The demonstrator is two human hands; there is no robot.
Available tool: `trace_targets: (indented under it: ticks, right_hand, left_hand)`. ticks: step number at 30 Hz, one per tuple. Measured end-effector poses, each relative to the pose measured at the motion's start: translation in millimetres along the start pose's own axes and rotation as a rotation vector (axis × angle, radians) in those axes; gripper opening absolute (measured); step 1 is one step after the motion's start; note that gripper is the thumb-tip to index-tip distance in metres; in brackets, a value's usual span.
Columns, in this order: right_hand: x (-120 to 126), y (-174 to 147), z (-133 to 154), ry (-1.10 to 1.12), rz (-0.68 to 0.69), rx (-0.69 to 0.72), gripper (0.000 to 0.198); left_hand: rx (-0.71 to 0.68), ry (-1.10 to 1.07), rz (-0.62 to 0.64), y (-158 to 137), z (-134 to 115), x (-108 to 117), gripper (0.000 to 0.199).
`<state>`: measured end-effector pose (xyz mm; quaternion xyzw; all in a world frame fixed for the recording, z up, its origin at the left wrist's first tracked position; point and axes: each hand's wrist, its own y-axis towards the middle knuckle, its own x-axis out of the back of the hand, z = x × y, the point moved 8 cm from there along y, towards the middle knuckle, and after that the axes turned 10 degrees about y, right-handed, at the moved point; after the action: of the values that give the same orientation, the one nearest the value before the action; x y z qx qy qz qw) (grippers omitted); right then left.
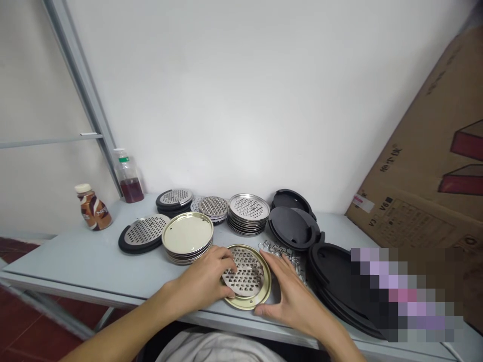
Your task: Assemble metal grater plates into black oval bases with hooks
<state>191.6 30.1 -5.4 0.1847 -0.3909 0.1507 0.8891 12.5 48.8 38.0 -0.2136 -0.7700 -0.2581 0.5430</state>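
Observation:
In front of me a gold-rimmed round metal lid (267,289) lies on the table close to its front edge. A round perforated grater plate (247,271) rests inside its rim, a little left of the lid's middle. My left hand (211,274) has thumb and curled fingers on the plate's left edge. On the other side, my right hand (289,286) spans the lid's right rim between thumb and fingers. Just behind that hand lies a pile of small metal rings (277,249), partly covered by it. A stack of gold lids (187,234) stands left of my left hand.
Behind are stacked silver perforated discs (249,207) and a smaller pile of grater plates (214,207). Black round parts (290,226) are piled at right. Black-rimmed grater discs (147,230) lie left, near two bottles (94,208). A large cardboard box (422,151) leans right.

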Motion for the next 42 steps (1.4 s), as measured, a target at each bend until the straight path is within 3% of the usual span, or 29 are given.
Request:
trace_targets:
  ticks: [7,15,30,42]
  right_hand:
    - [-2,-1,-3,-0.026,0.036,-0.033,0.100]
    - [0,0,-2,-0.019,0.055,-0.081,0.100]
    - [-1,1,-3,-0.032,0.055,-0.083,0.099]
    - [0,0,-3,-0.015,0.027,-0.056,0.099]
  left_hand:
    - [-0.078,-0.019,0.063,-1,0,3,0.053]
    - [-0.081,-0.128,0.048,-4,7,-1,0.059]
    - [-0.097,-0.127,0.039,-10,8,-2,0.050]
    - [-0.094,-0.135,0.044,-11,14,-7,0.069]
